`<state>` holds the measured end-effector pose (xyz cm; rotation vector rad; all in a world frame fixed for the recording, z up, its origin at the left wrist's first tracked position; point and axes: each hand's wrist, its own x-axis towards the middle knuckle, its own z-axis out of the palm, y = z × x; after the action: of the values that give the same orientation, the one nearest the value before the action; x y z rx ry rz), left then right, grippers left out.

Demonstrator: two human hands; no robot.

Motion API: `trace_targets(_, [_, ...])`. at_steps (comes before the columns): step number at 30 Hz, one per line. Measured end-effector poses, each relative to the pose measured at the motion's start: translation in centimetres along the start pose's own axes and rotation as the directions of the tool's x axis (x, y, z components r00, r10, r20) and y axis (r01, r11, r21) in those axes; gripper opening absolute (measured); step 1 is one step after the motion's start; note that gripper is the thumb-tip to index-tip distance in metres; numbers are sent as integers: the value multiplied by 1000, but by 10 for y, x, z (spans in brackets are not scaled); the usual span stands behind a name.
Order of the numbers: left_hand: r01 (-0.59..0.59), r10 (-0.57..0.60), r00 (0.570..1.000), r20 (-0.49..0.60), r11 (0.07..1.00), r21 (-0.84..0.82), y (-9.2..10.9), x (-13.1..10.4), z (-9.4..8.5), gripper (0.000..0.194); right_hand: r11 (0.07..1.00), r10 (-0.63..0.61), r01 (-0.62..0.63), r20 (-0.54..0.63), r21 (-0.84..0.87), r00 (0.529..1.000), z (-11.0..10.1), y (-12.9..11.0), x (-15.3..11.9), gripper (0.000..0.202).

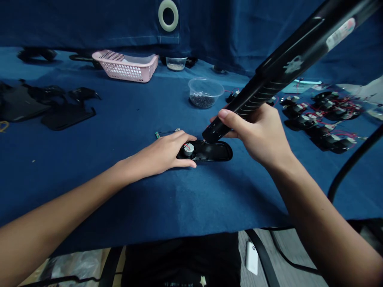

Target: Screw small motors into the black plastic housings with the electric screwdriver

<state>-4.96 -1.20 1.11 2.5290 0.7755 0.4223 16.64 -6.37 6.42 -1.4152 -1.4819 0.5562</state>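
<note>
My left hand (172, 150) grips the left end of a long black plastic housing (214, 151) lying on the blue cloth, thumb on the near edge and fingers on the far one. Inside the housing, by my fingers, sits a round silvery motor (188, 149) with a red wire. My right hand (260, 133) is wrapped round the lower part of a black electric screwdriver (254, 93), held at a slant. Its lower end is over the far edge of the housing, near the middle; whether the bit touches a screw I cannot tell. A small green circuit board (157, 135) with wires lies behind my left hand.
Beyond the housing stands a clear tub (206, 93) of small dark pieces. A pink basket (128, 67) is at the back left, with black plastic parts (60, 103) nearer. Wired motor assemblies (326, 119) crowd the right. A black cable (353, 163) curves at the right edge.
</note>
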Motion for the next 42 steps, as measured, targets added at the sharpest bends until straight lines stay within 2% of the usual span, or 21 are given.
trace_targets(4, [-26, 26, 999, -20, 1000, 17, -1, 0, 2, 60, 985, -99, 99, 8, -143, 995, 6, -15, 3, 30])
trace_targets(7, [-51, 52, 998, -35, 998, 29, -1, 0, 2, 58, 973, -166, 165, 8, -158, 986, 15, -21, 4, 22])
trace_targets(10, [-69, 70, 997, -45, 997, 36, -1, 1, 1, 57, 968, -249, 249, 11, -12, 968, 28, -19, 6, 26])
trace_targets(14, [-43, 44, 999, -27, 999, 32, -1, 2, 1, 59, 905, -391, 381, 16, 187, 920, 46, -12, 9, 59])
trace_targets(16, [-20, 20, 1000, -8, 999, 27, -1, 3, 1, 62, 905, -389, 377, 26, 199, 921, 54, -11, 9, 66])
trace_targets(20, [-20, 20, 1000, -8, 999, 37, 0, 3, 2, 67, 908, -361, 354, -12, 223, 933, 62, -17, 7, 63])
trace_targets(24, [-9, 8, 1000, 4, 999, 42, 1, 3, 0, 66, 912, -335, 339, -56, 231, 940, 59, -28, 8, 33])
trace_targets(26, [-8, 7, 1000, 10, 999, 42, 1, 2, -1, 65, 905, -358, 366, -77, 218, 930, 58, -32, 11, 24])
trace_targets(28, [-13, 12, 1000, 15, 999, 42, 2, 2, -2, 63, 910, -363, 374, -96, 180, 927, 58, -35, 13, 24])
trace_targets(31, [-20, 19, 1000, 17, 999, 29, 1, 2, -2, 63, 956, -275, 283, -108, 71, 955, 60, -39, 13, 27])
trace_targets(33, [-18, 17, 1000, 12, 1000, 20, 1, 2, -1, 64, 963, -257, 265, -133, 48, 957, 62, -39, 11, 30])
trace_targets(42, [-1, 1, 1000, 9, 1000, 3, 3, 1, -2, 63, 894, -316, 365, -214, 259, 925, 77, -40, 12, 32])
